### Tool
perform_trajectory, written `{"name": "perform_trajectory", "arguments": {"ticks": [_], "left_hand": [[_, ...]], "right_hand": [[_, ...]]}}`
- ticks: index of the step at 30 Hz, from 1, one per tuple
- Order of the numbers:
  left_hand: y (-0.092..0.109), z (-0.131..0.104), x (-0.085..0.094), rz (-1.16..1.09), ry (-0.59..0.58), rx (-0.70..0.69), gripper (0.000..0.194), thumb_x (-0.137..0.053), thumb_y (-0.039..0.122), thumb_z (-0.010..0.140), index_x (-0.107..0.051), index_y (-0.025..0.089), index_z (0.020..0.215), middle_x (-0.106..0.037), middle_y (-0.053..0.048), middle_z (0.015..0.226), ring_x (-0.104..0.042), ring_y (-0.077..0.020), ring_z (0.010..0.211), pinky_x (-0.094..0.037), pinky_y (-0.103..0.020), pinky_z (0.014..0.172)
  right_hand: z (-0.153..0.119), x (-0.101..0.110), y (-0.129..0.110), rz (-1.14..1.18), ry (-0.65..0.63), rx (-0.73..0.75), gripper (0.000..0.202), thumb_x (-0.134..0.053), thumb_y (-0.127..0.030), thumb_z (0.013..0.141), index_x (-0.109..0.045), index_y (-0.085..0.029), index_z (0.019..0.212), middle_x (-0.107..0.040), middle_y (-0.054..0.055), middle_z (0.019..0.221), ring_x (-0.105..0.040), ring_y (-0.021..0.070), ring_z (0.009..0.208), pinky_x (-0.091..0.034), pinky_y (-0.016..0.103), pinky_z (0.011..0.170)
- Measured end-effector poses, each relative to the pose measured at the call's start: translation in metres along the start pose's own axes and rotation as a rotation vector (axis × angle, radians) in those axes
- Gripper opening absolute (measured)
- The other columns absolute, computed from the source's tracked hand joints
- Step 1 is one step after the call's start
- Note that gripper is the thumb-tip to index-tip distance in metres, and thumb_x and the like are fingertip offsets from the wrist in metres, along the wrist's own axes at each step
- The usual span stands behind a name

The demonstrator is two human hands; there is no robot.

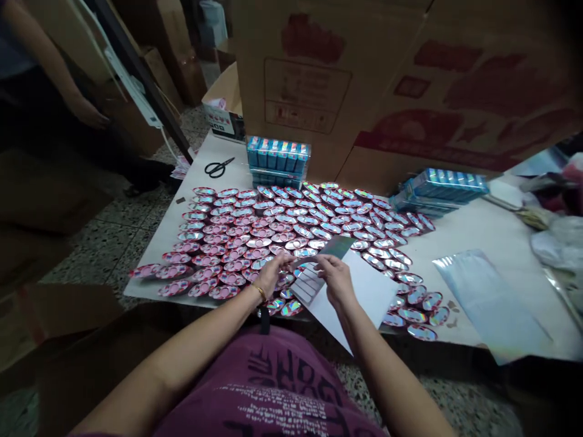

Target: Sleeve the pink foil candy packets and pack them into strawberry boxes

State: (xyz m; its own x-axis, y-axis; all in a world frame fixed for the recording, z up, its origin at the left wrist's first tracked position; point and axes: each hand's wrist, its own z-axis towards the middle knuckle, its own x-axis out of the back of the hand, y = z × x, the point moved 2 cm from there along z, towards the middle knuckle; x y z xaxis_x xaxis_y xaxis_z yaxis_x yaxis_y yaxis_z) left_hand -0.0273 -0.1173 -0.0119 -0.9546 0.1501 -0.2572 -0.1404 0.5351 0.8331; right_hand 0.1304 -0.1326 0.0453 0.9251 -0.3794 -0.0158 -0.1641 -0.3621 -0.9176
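Observation:
Between my left hand (272, 276) and my right hand (336, 280) is a small curved strip (304, 261), its ends pinched in the fingers of both hands. Beneath it lies a sheet with strip-shaped outlines (310, 284), resting on white paper (364, 285) that hangs over the table's front edge. Many oval, shiny pieces with red and pink rims (237, 230) stand close together in rows around my hands. A greenish shiny sheet (337, 246) shows just beyond my right fingers.
Black scissors (219, 167) lie at the table's back left. Wrapped blue boxes (279, 159) and more blue boxes (441, 188) stand before large cartons (314, 79). Right: a silvery sheet (492, 303) and plastic bags (562, 243). A person's hand (88, 113) hangs at upper left.

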Motion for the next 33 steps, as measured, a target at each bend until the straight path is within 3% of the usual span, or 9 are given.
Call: {"name": "perform_trajectory", "arguments": {"ticks": [3,6,9,12,15,19,23,29,33], "left_hand": [[0.010,-0.001,0.025,-0.008,0.009,0.037,0.041,-0.065,0.051,0.061,-0.064,0.014,0.077,-0.059,-0.001,0.069,-0.051,-0.0079,0.060,-0.038,-0.018,0.055],[0.012,0.010,0.045,0.081,0.028,0.072,0.036,-0.069,0.046,0.055,-0.059,0.012,0.062,-0.053,0.002,0.055,-0.043,-0.0052,0.048,-0.033,-0.018,0.048],[0.011,0.028,0.061,0.230,0.046,0.087,0.033,-0.066,0.045,0.058,-0.058,0.012,0.058,-0.050,0.004,0.049,-0.038,-0.0048,0.043,-0.029,-0.018,0.045],[0.012,0.051,0.072,0.566,0.125,0.034,0.028,-0.060,0.040,0.066,-0.061,0.013,0.059,-0.050,0.004,0.047,-0.040,-0.0064,0.045,-0.029,-0.019,0.047],[0.014,0.071,0.073,0.856,0.170,-0.027,0.025,-0.055,0.034,0.070,-0.066,0.013,0.064,-0.058,0.001,0.055,-0.049,-0.0102,0.054,-0.031,-0.021,0.051],[0.015,0.083,0.064,1.031,0.192,-0.049,0.022,-0.055,0.031,0.071,-0.069,0.015,0.072,-0.067,-0.005,0.072,-0.056,-0.0152,0.069,-0.034,-0.023,0.058],[0.014,0.082,0.059,1.182,0.212,-0.072,0.024,-0.051,0.031,0.074,-0.070,0.017,0.079,-0.069,-0.007,0.083,-0.058,-0.0158,0.075,-0.035,-0.023,0.061],[0.007,0.083,0.058,1.262,0.221,-0.123,0.025,-0.047,0.030,0.077,-0.067,0.017,0.077,-0.067,-0.006,0.080,-0.058,-0.0160,0.075,-0.035,-0.023,0.063],[0.007,0.075,0.058,1.272,0.239,-0.148,0.022,-0.050,0.028,0.077,-0.062,0.017,0.091,-0.063,-0.007,0.086,-0.056,-0.0172,0.080,-0.037,-0.025,0.066]], "right_hand": [[0.001,-0.030,0.031,0.149,0.082,-0.127,0.027,-0.068,-0.038,0.055,-0.061,-0.015,0.067,-0.055,-0.003,0.055,-0.048,0.0085,0.050,-0.034,0.020,0.044],[-0.002,-0.051,0.053,0.211,0.170,-0.169,0.029,-0.070,-0.037,0.052,-0.061,-0.015,0.069,-0.056,-0.003,0.059,-0.049,0.0086,0.050,-0.034,0.019,0.044],[0.001,-0.068,0.071,0.164,0.259,-0.135,0.029,-0.067,-0.039,0.055,-0.061,-0.015,0.070,-0.055,-0.003,0.056,-0.047,0.0095,0.049,-0.033,0.021,0.044],[0.009,-0.081,0.085,0.023,0.367,-0.024,0.027,-0.061,-0.040,0.061,-0.062,-0.014,0.071,-0.058,-0.001,0.059,-0.049,0.0117,0.054,-0.037,0.023,0.052],[0.022,-0.087,0.096,-0.190,0.486,0.073,0.023,-0.055,-0.036,0.066,-0.062,-0.015,0.070,-0.060,0.002,0.065,-0.051,0.0143,0.062,-0.039,0.025,0.063],[0.034,-0.088,0.104,-0.458,0.542,0.143,0.021,-0.049,-0.032,0.071,-0.061,-0.015,0.069,-0.061,0.005,0.073,-0.052,0.0160,0.070,-0.038,0.026,0.070],[0.040,-0.088,0.106,-0.604,0.529,0.180,0.019,-0.047,-0.028,0.074,-0.062,-0.015,0.071,-0.059,0.006,0.076,-0.051,0.0155,0.072,-0.037,0.025,0.071],[0.043,-0.089,0.103,-0.796,0.462,0.077,0.018,-0.046,-0.026,0.076,-0.062,-0.017,0.076,-0.058,0.005,0.084,-0.050,0.0160,0.073,-0.035,0.026,0.064],[0.038,-0.086,0.096,-0.950,0.415,0.081,0.023,-0.041,-0.023,0.080,-0.059,-0.016,0.092,-0.057,0.006,0.086,-0.051,0.0174,0.075,-0.034,0.027,0.063]]}}
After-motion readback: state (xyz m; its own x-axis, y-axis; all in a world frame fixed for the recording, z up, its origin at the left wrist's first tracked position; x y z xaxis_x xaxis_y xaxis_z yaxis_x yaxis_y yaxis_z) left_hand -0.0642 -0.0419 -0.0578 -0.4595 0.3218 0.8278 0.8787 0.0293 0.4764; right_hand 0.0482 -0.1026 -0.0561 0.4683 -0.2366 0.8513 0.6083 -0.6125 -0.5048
